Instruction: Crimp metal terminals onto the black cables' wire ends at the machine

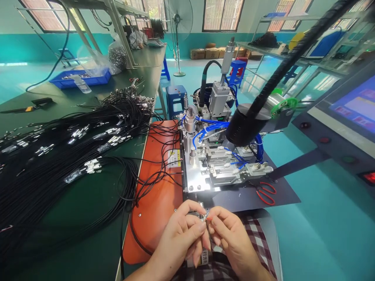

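Right now your left hand (178, 234) and right hand (231, 238) meet low in front of you, just off the near edge of the fixture plate (222, 183), and both sets of fingers are pinched on one small metal connector (206, 217) between the thumb and fingertips. It looks like a cable end, with a black cable (137, 234) looping off the orange mat (155, 203) toward your left hand; whether that cable runs into the connector I can't tell, your fingers cover it. My read: you're seating or aligning the tip. Keep the pinch close to the tip, hold the part square, and don't let the trailing cable drag across the mat edge or snag on the bundle of black cables (73, 156) on the green worktop (96, 249). Keep both hands short of the pneumatic clamps (222, 168) while you fiddle. The red-handled scissors (265, 192) lie right of the plate, well apart from your hands. Writing: a yellow warning label (174, 158) on the plate's left side, text too small to read; a white tag (204, 257) under your fingers carries printed characters, partly hidden, not legible. The screen (356, 105) at right shows coloured panels, nothing readable.
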Action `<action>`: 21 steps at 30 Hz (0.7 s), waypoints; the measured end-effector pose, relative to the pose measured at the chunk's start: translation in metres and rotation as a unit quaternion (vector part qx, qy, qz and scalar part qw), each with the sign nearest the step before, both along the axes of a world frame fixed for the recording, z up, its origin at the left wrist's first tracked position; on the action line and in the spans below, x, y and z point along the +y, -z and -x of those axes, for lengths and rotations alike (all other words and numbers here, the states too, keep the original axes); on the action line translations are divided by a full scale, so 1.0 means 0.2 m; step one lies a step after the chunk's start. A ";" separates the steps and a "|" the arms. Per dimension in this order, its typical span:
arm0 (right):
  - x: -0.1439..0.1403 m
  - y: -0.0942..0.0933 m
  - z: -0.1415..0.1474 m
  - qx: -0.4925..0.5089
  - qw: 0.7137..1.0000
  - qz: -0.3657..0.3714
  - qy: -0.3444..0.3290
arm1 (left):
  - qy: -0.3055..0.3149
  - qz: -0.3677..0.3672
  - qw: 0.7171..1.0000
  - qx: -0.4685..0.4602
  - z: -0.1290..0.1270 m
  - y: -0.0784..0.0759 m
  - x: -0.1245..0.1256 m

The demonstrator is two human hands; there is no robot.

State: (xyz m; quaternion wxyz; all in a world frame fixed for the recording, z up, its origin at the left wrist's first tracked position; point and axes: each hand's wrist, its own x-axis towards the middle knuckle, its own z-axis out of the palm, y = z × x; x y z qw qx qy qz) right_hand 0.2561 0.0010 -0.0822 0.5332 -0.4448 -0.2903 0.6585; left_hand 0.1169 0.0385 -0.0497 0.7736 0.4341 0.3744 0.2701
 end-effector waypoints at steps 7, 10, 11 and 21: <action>-0.01 -0.02 0.00 -0.152 0.987 -0.052 0.006 | -0.014 -0.217 0.960 0.178 0.04 0.01 -0.02; -0.01 0.00 0.00 -0.192 0.979 -0.071 0.002 | -0.013 -0.129 0.980 0.151 0.03 0.00 0.01; -0.01 0.01 -0.01 -0.210 0.974 -0.082 0.004 | -0.014 -0.096 0.986 0.135 0.02 -0.01 0.02; -0.03 0.01 -0.02 -0.307 0.942 -0.136 0.001 | -0.054 0.085 0.990 0.094 -0.01 -0.05 0.04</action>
